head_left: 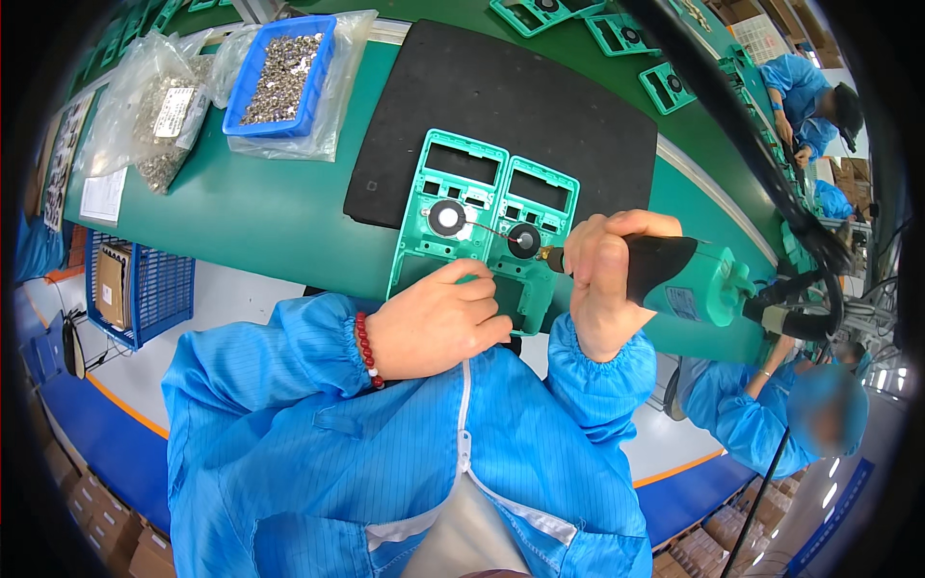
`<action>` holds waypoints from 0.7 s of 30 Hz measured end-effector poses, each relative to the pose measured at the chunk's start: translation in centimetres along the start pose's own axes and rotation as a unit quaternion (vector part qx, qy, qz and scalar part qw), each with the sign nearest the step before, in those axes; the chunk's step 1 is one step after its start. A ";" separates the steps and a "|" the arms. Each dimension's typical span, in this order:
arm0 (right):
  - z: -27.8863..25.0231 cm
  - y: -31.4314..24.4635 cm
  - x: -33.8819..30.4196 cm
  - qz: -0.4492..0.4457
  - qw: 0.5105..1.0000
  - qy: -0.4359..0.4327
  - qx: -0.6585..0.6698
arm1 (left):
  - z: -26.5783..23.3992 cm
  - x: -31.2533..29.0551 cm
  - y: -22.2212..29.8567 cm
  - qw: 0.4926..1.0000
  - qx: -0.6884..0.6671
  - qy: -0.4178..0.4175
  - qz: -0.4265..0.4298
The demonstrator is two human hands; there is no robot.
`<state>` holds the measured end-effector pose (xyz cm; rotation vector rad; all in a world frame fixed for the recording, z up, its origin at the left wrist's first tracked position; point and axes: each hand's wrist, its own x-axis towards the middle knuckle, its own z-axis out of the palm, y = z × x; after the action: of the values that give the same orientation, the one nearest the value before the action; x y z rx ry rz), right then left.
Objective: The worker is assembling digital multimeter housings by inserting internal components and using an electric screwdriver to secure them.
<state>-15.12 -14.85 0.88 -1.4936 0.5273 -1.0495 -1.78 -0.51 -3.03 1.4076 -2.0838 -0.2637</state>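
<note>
Two green plastic housings lie side by side, a left one (412, 223) and a right one (533, 297), each with a rectangular window and a round black speaker. The left speaker (446, 219) has a white centre. A thin dark red wire (489, 229) runs from it toward the right speaker (524, 241). My right hand (609, 275) is closed around a green and black electric screwdriver (674, 275), tilted with its tip beside the right speaker. My left hand (438, 323), fingers curled, rests over the housings' near part; its fingertips are partly hidden.
A black mat (501, 106) lies under the housings' far part. At the far left are a blue tray (311, 101) of small metal parts and a plastic bag (159, 120) of similar parts. More green housings (617, 37) lie beyond. A black cable (742, 125) hangs at right; co-workers (809, 96) sit beyond.
</note>
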 end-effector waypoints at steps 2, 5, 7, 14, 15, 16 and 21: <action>-0.1 0.4 -0.1 -0.003 1.000 -0.001 -0.015 | 0.0 -0.1 0.0 1.000 -0.003 -0.004 -0.001; 0.1 -0.1 0.0 0.026 1.000 -0.007 0.014 | -0.1 0.0 0.0 1.000 -0.004 -0.008 -0.001; 0.1 0.0 0.1 0.013 1.000 -0.013 -0.012 | 0.0 0.1 0.1 1.000 -0.002 -0.009 0.000; 0.1 0.1 0.8 0.017 0.999 -0.051 -0.002 | 0.2 0.1 0.1 1.000 -0.003 0.002 -0.007; 0.1 0.1 0.8 0.018 0.999 -0.049 -0.003 | 0.1 0.1 0.1 1.000 0.007 -0.013 -0.005; 0.2 0.0 0.9 0.025 0.998 -0.052 -0.011 | 0.0 0.1 0.1 1.000 0.006 -0.019 -0.004; 1.0 0.3 0.9 0.030 0.999 -0.007 0.027 | 0.1 0.1 0.2 1.000 -0.008 0.010 -0.006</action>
<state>-13.80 -15.08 0.95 -1.4278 0.5269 -0.9985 -2.00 -0.57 -2.97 1.4093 -2.0530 -0.2692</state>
